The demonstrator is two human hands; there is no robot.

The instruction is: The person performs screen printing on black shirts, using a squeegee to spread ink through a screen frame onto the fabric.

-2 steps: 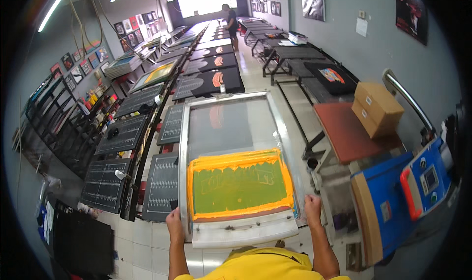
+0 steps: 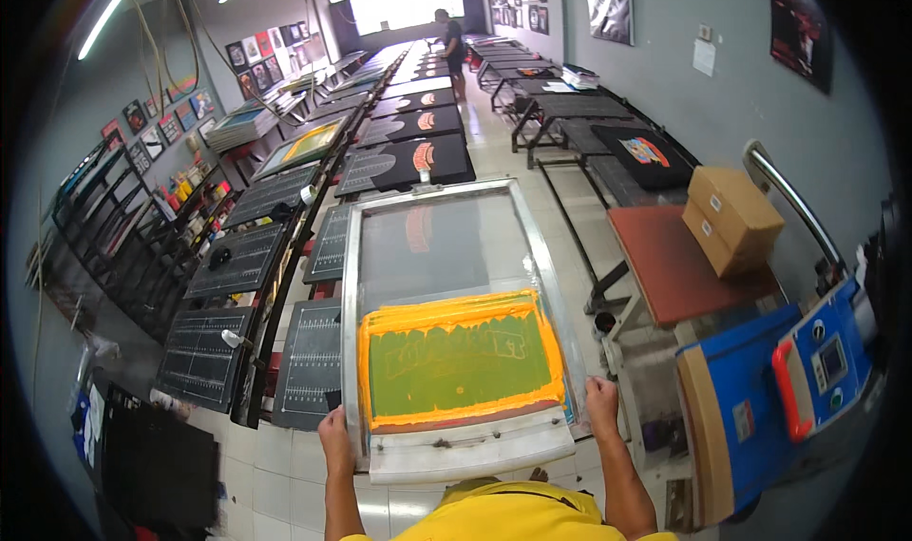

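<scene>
In this long printing workshop, pale floor tiles [image 2: 494, 142] make a narrow aisle toward a bright window [image 2: 408, 9], near which another person [image 2: 450, 47] stands. The screen-printing frame [image 2: 544, 265] is directly before the wearer's yellow shirt [image 2: 513, 512]. Its left rail lies close along the dark printing boards [image 2: 309, 360], so the room is tight there; beyond its right rail, a strip of bare floor opens before the red-brown table [image 2: 655, 265]. Its far edge appears beside a black T-shirt [image 2: 451, 163]. Outlined lettering shows faintly in the green stencil [image 2: 458, 370], which orange ink [image 2: 446, 311] surrounds. The cardboard box [image 2: 731, 218] carries small white labels and the blue machine [image 2: 760, 370] a sticker, too small for reading. The left hand [image 2: 332, 429] is closed on the left rail near the lower corner, and the right hand [image 2: 601, 403] is closed at the right rail; both forearms reach forward, well apart.
</scene>
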